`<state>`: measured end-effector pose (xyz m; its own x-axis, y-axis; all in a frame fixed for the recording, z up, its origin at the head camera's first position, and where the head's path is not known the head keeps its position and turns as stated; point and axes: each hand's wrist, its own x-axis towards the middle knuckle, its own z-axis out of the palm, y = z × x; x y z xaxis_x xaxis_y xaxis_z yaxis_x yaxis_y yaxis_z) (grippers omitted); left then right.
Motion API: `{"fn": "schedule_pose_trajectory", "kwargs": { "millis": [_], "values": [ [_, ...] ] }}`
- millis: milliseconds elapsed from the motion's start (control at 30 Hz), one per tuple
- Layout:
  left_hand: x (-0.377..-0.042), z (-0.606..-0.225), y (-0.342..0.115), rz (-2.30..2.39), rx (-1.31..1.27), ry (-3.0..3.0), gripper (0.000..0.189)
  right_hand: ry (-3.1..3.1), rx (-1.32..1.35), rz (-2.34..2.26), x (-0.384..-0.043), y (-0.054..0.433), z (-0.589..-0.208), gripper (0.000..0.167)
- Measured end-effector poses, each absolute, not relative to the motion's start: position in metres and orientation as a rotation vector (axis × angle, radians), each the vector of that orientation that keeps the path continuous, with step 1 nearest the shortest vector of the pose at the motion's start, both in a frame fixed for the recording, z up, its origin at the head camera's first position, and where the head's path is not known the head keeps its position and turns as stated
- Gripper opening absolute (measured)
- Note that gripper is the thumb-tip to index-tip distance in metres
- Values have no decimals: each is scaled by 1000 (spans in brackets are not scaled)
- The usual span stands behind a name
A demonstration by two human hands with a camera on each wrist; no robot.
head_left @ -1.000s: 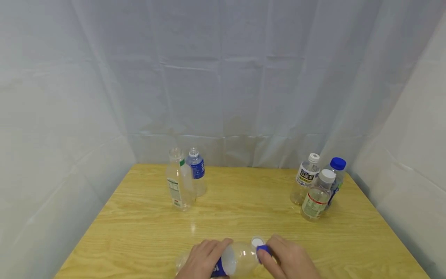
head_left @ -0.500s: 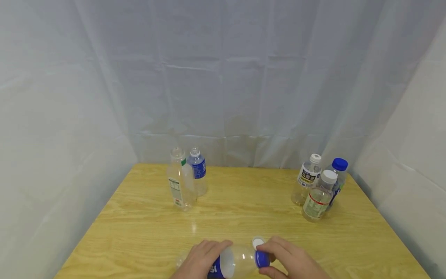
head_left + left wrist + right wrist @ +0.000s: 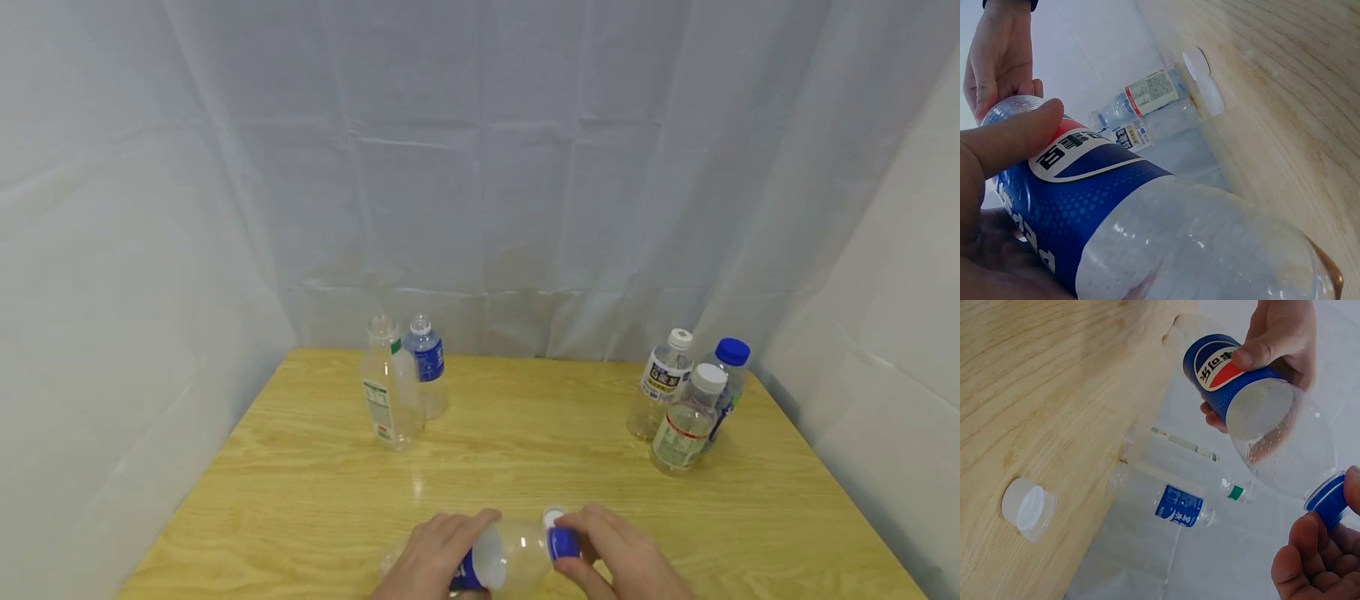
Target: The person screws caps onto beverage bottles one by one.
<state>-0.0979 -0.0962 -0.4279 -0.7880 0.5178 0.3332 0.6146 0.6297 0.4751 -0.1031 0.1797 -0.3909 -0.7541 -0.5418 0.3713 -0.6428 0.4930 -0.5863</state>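
A clear cola bottle with a blue Pepsi label (image 3: pixel 1104 187) is held tilted, low over the front of the table. My left hand (image 3: pixel 438 557) grips it round the label, its thumb lying across the print in the left wrist view. A blue cap (image 3: pixel 1327 500) sits at the bottle's mouth, and my right hand (image 3: pixel 618 550) pinches this cap between thumb and fingers. In the right wrist view the clear shoulder (image 3: pixel 1285 431) shows droplets inside. Two white caps (image 3: pixel 1196 64) lie on the wood just beyond the bottle's neck.
Two uncapped bottles stand at the back left: a clear one with a green neck band (image 3: pixel 392 392) and one with a blue label (image 3: pixel 429 362). Several capped bottles (image 3: pixel 678 437) cluster at the right. Pale sheeting (image 3: pixel 480 208) surrounds the wooden table (image 3: pixel 300 483).
Around the blue cap, my right fingers first loosened and spread, then closed on it again from a shifted position. My left hand and the bottle stayed nearly in place.
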Motion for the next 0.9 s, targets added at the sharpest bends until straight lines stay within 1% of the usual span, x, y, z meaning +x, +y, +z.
{"fn": "schedule_pose_trajectory", "kwargs": {
  "millis": [133,267,467,600,700,900],
  "values": [
    [-101,-431,-93,-717,-938,-2569,78,-2544,996,1116,-105,178,-395,23],
    [-100,-427,-90,-694,-896,-2642,76,-2449,963,1106,-106,176,-401,24],
    [-99,-429,-88,-623,-837,-2563,84,-2435,1004,1082,-110,176,-397,26],
    [-98,-424,-87,-613,-813,-2589,85,-2393,1039,1041,-113,178,-393,32],
    [-98,-420,-87,-634,-817,-2653,86,-2373,1011,1022,-112,180,-388,36],
    [-98,-419,-86,-625,-831,-2614,95,-2346,936,983,-113,190,-372,46]
  ]
}}
